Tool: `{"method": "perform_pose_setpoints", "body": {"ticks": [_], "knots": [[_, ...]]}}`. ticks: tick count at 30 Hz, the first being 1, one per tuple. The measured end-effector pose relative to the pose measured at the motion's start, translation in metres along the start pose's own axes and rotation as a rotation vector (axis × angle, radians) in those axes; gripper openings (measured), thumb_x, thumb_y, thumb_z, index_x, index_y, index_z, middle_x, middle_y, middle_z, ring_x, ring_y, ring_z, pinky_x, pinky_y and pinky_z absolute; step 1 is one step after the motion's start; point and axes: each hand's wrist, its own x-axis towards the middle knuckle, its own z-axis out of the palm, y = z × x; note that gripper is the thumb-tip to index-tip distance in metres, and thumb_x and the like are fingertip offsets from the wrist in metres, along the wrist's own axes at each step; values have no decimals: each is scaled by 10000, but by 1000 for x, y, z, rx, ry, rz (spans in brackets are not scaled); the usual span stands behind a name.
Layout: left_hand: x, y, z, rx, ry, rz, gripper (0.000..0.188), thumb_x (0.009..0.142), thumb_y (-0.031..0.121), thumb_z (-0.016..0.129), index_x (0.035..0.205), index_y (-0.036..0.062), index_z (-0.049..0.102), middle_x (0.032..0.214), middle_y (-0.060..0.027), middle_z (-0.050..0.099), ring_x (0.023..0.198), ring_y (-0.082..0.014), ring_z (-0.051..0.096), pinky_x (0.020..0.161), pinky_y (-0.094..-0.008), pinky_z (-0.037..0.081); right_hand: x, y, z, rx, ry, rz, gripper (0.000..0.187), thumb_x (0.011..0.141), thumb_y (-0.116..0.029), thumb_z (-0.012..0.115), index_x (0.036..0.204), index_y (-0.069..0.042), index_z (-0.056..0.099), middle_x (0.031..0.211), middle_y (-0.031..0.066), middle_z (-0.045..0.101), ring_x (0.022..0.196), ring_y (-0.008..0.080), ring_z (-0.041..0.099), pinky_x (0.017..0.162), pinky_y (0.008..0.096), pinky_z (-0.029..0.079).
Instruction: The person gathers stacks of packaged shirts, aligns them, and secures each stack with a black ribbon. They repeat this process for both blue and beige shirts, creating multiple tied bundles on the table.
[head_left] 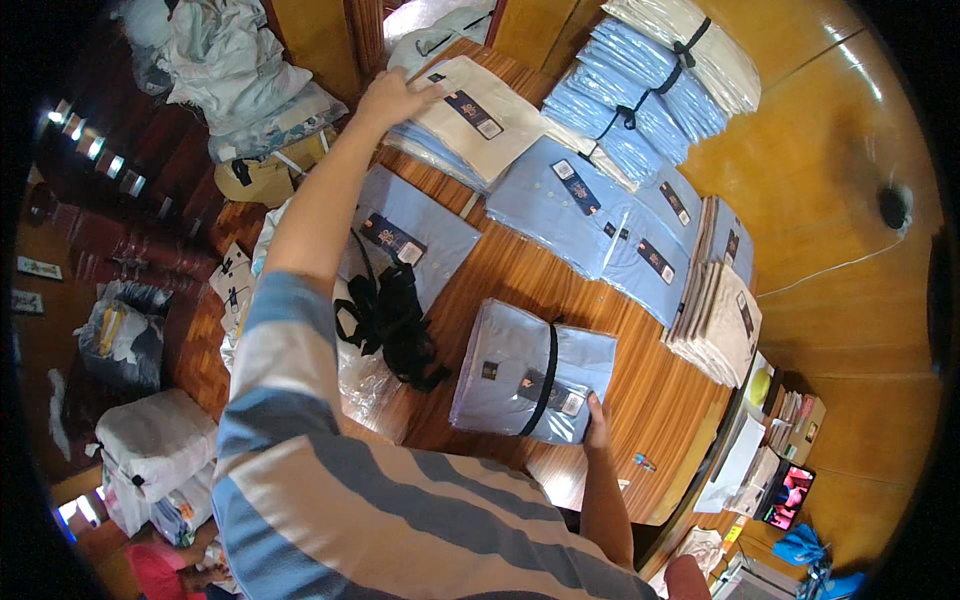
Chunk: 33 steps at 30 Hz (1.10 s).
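Note:
My left arm stretches to the far left of the table, where my left hand (392, 101) is closed at the corner of a folded cream shirt (505, 105) in a clear bag. This shirt lies on top of a stack with light blue ones below. My right hand (597, 422) grips the lower right corner of a bundle of folded blue shirts (485, 400), thumb on top. A black strap (548, 375) runs round the bundle. To its left, a tangle of black straps (395, 325) partly covers another folded blue shirt (445, 245).
Folded blue shirts (540, 205) and a beige stack (710, 345) line the table's far right side. Strapped packs (640, 90) stand behind them. A small blue item (644, 462) lies near the right edge. White sacks (235, 70) are piled left, beside the table. A lit screen (789, 496) stands right.

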Motion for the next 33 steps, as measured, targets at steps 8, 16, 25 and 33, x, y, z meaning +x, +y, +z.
{"method": "perform_pose_setpoints", "body": {"ticks": [8,16,25,33], "knots": [[74,-65,59,-130,-509,-330,879,828,683,694,1324,-41,651,1254,-215,708,1100,-287,703,990,-384,521,-10,10,5,-93,99,-92,664,958,-359,688,1432,66,498,1370,173,606,1263,284,575,1100,405,431],[54,-72,60,-615,-583,-430,831,822,613,740,1377,14,590,1250,-137,695,1104,-226,676,970,-354,507,-5,13,2,-118,82,-106,795,884,-471,740,1421,61,493,1314,162,628,1203,266,595,1065,405,442],[21,-61,58,-476,-415,-302,1068,752,604,848,1548,28,428,1409,-181,614,1246,-254,616,1050,-355,478,-6,6,5,-114,94,-56,772,900,-448,746,1440,46,499,1333,161,632,1240,272,583,1087,405,427],[-2,-81,33,-493,-509,-348,1014,840,611,774,1592,64,371,1490,-153,555,1321,-252,567,1104,-346,438,-38,2,3,-132,-2,80,736,926,-431,739,1424,57,503,1321,148,635,1219,251,589,1073,390,436]]}}
